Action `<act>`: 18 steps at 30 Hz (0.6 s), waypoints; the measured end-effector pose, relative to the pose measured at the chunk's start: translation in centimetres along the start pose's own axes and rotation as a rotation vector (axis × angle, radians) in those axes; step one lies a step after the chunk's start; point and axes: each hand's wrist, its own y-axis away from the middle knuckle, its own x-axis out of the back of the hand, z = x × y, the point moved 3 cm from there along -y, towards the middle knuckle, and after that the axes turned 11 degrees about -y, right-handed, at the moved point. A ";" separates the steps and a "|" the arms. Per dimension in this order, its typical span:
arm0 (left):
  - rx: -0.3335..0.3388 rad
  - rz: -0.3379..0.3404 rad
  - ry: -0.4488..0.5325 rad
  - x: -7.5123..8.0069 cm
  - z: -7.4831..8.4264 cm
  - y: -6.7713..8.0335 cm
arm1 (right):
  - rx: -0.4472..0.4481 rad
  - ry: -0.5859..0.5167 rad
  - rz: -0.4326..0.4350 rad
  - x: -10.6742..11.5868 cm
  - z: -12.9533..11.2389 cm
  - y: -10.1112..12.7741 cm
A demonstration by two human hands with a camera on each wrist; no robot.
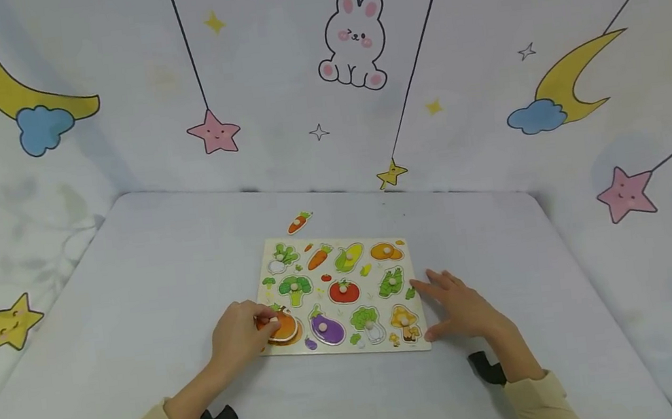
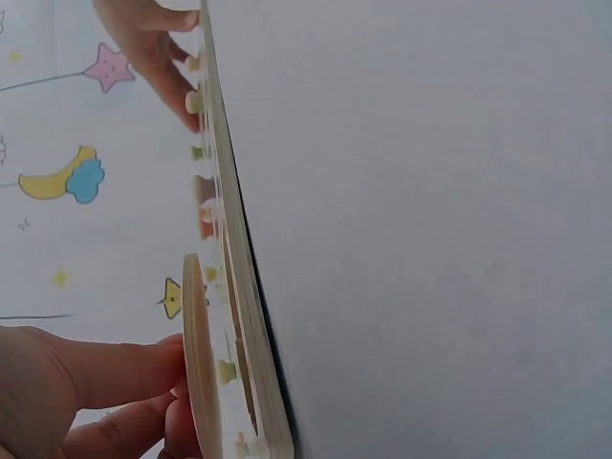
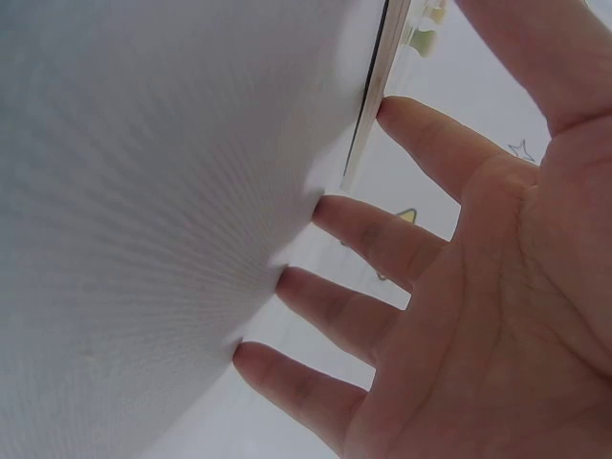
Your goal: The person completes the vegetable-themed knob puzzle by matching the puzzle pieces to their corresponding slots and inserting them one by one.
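Nearest the viewer, two cream-sleeved forearms reach onto a pale grey cloth-covered surface (image 1: 135, 292), each wrist carrying a small black strap mount. The left hand (image 1: 238, 336) is curled, its thumb and fingertips pinching the small pale knob of an orange pumpkin-shaped wooden puzzle piece (image 1: 280, 326); the left wrist view shows this flat piece (image 2: 198, 363) lifted off the board on edge, with fingers (image 2: 115, 373) closed against its face. The piece hangs over the near left corner of the flat rectangular wooden vegetable puzzle board (image 1: 266, 247), partly out of its recess. The right hand (image 1: 463, 309) lies spread and relaxed, palm down on the surface just beside the board's right edge; the right wrist view shows its fingers (image 3: 421, 143) straight and apart, one fingertip touching the board's thin pale edge (image 3: 378, 86).

The board is light plywood with printed cut-out shapes, each bearing a round peg: a purple aubergine piece (image 1: 326, 328), a red tomato piece (image 1: 344, 292), a green broccoli piece (image 1: 295, 287) and an orange carrot piece (image 1: 319, 257). Beyond the far edge, a loose small orange carrot-shaped piece (image 1: 299, 223) lies on the surface. Farthest off hangs a soft fabric backdrop (image 1: 274, 93) printed with moons, stars, clouds and a rabbit.
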 end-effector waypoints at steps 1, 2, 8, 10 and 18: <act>-0.006 -0.003 -0.006 -0.1 0.1 0.1 | -0.001 -0.006 0.003 0.0 0.0 0.1; -0.011 -0.009 -0.013 -0.3 0.2 0.1 | -0.001 -0.012 0.005 0.0 0.1 0.1; -0.002 -0.067 -0.014 -0.8 0.2 0.2 | -0.012 -0.025 0.010 -0.1 0.2 0.1; 0.000 -0.077 -0.012 -0.9 0.3 0.1 | -0.014 -0.023 0.008 -0.1 0.1 0.1; 0.001 -0.097 -0.029 -1.4 0.6 -0.2 | 0.009 -0.010 0.008 0.1 -0.2 0.2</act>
